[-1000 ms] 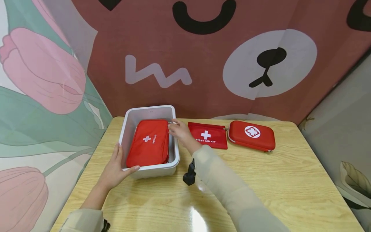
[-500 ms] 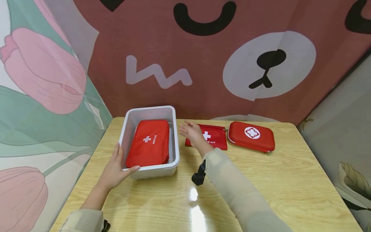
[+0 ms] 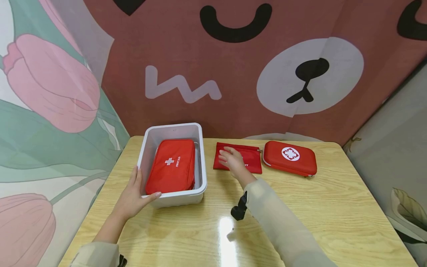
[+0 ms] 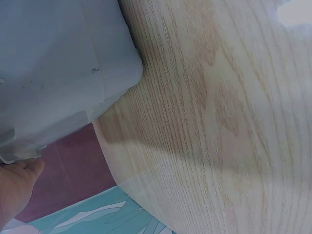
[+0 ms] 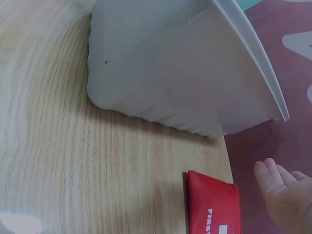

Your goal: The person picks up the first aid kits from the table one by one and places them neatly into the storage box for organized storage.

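White tub at left holds a red bag; left hand grips the tub; right hand, loose, is above a pouch.

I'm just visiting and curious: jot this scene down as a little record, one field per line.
Surface: wood-grain table
Container: pale bin, at the table's left side
Inside the bin: red bag marked with a white cross
Right of the bin: flat red pouch, then red case with a round white emblem
Left hand: touching the bin's near left corner
Right hand: above the flat red pouch, holding nothing
Backdrop: brown animal face ahead, pink flowers at left
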`<control>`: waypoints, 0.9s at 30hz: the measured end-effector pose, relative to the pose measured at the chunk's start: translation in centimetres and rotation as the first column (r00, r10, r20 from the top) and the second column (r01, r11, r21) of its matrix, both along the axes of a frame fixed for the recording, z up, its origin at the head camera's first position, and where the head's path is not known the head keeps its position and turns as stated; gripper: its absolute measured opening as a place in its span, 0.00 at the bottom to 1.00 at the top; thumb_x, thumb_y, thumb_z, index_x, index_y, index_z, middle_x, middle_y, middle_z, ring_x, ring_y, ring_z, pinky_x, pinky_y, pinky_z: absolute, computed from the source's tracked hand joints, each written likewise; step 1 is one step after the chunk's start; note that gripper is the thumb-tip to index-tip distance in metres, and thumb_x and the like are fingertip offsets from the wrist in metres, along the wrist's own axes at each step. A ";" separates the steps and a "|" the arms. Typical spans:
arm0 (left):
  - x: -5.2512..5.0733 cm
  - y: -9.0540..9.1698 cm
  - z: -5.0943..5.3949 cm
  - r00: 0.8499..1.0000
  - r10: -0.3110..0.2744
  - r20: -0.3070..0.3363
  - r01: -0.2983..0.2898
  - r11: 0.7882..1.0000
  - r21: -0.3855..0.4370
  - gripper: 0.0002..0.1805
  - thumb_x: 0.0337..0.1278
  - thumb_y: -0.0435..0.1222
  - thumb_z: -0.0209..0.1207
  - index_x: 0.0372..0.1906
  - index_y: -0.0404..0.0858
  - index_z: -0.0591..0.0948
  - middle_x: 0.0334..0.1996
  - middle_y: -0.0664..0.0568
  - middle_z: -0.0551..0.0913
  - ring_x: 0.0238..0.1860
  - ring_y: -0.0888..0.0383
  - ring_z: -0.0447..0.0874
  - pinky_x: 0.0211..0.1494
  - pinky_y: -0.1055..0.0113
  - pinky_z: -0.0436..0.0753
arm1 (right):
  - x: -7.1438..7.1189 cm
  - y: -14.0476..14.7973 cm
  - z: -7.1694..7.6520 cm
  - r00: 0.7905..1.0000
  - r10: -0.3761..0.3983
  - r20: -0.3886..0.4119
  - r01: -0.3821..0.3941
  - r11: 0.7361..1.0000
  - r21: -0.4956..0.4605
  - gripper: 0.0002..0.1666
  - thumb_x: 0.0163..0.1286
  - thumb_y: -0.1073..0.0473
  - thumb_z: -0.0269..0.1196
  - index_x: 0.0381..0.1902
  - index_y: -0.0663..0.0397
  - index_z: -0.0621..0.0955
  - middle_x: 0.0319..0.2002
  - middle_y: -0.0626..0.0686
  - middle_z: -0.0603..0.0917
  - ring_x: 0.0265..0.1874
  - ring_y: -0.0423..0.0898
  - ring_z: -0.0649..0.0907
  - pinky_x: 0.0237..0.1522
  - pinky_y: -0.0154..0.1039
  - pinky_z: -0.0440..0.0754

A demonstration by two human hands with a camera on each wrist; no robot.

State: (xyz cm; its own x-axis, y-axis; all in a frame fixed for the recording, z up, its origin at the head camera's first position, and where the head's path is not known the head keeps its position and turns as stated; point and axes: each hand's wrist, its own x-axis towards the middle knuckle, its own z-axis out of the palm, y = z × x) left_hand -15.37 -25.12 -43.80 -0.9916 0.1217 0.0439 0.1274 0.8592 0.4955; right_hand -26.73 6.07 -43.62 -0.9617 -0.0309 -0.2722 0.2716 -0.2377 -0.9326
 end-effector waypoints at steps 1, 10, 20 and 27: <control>0.0 0.0 0.0 1.000 0.000 -0.002 0.000 1.000 0.000 0.56 0.42 0.60 0.54 0.65 0.29 0.39 0.65 0.39 0.36 0.61 0.38 0.44 0.47 0.41 0.65 | 0.1 0.2 -0.1 1.000 0.001 0.003 -0.001 1.000 0.001 0.28 0.62 0.63 0.55 0.58 0.67 0.61 0.54 0.63 0.67 0.50 0.58 0.72 0.47 0.45 0.71; 0.1 0.0 0.0 1.000 0.006 -0.003 -0.006 1.000 -0.003 0.56 0.42 0.59 0.54 0.65 0.29 0.40 0.65 0.38 0.37 0.61 0.38 0.45 0.47 0.41 0.66 | 1.0 2.0 -1.2 1.000 -0.019 0.003 0.019 1.000 0.007 0.27 0.63 0.64 0.53 0.58 0.70 0.60 0.54 0.66 0.66 0.52 0.60 0.69 0.50 0.48 0.68; 0.1 0.0 0.0 1.000 0.016 0.002 -0.016 1.000 0.002 0.56 0.41 0.60 0.54 0.65 0.30 0.40 0.65 0.38 0.37 0.61 0.38 0.45 0.44 0.42 0.68 | 1.5 3.9 -3.3 0.999 -0.032 0.005 0.031 0.996 0.083 0.30 0.63 0.64 0.52 0.59 0.74 0.57 0.55 0.67 0.64 0.52 0.63 0.67 0.52 0.51 0.65; 0.0 0.0 0.0 1.000 0.020 0.006 -0.020 1.000 0.015 0.57 0.40 0.60 0.55 0.65 0.31 0.39 0.65 0.39 0.37 0.60 0.38 0.46 0.43 0.43 0.70 | 1.6 5.6 -5.0 0.997 -0.069 0.020 0.066 0.989 0.135 0.29 0.63 0.65 0.51 0.58 0.74 0.57 0.53 0.70 0.66 0.52 0.63 0.67 0.51 0.51 0.65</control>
